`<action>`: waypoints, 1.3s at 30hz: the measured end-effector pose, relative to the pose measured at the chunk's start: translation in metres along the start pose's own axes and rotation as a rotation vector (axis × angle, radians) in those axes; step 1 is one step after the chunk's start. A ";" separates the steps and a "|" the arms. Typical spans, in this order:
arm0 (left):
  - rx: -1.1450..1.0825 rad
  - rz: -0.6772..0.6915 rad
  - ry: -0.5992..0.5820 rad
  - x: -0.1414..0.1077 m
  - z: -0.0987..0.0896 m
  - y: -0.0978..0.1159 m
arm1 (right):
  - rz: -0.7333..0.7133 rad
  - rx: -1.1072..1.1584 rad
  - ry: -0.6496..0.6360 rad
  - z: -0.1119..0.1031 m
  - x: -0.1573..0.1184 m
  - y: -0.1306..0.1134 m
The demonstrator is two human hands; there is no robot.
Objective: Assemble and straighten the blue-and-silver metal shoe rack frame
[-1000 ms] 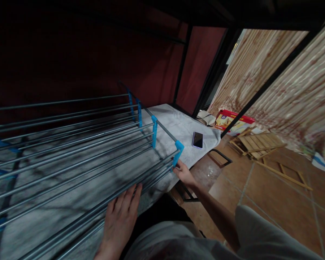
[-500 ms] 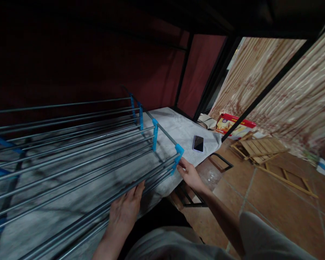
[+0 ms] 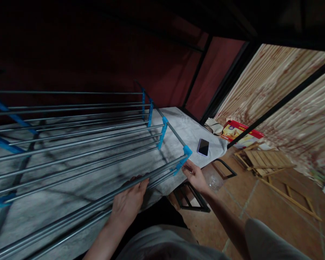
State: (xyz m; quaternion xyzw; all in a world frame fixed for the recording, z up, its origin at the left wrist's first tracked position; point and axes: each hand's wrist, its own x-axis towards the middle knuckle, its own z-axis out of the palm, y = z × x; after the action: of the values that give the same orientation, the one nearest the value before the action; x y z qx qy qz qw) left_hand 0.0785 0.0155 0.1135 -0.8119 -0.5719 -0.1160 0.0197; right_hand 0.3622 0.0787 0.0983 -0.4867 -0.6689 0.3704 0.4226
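Observation:
A rack of grey metal tubes (image 3: 97, 155) joined by blue plastic brackets lies across a grey cloth-covered surface (image 3: 178, 119). My left hand (image 3: 130, 198) is curled around the front tubes, its fingertips partly hidden behind them. At the rack's near right corner, my right hand (image 3: 196, 177) has its fingers closed against the lower part of a blue corner bracket (image 3: 187, 150). The thumb and bent fingers show there, but their exact contact is partly covered.
A phone (image 3: 203, 147) lies right of the rack on the cloth. Black frame posts (image 3: 197, 72) rise behind. On the tiled floor are a folded wooden piece of furniture (image 3: 268, 159) and a red and yellow box (image 3: 242, 133). A black metal frame (image 3: 192, 198) stands below the edge.
The view has shifted, so the rack and surroundings appear farther right. The rack's front corner bracket has tilted a little. Both hands stay at nearly the same places on it.

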 end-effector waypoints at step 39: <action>0.013 0.104 0.000 -0.003 -0.011 0.016 | 0.150 -0.081 0.113 0.008 -0.016 0.006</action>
State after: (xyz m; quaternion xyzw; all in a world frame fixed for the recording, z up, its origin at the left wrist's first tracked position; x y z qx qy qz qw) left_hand 0.0903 0.0058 0.1254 -0.8403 -0.5296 -0.1113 0.0310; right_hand 0.3597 0.0644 0.0871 -0.5722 -0.6201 0.3455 0.4107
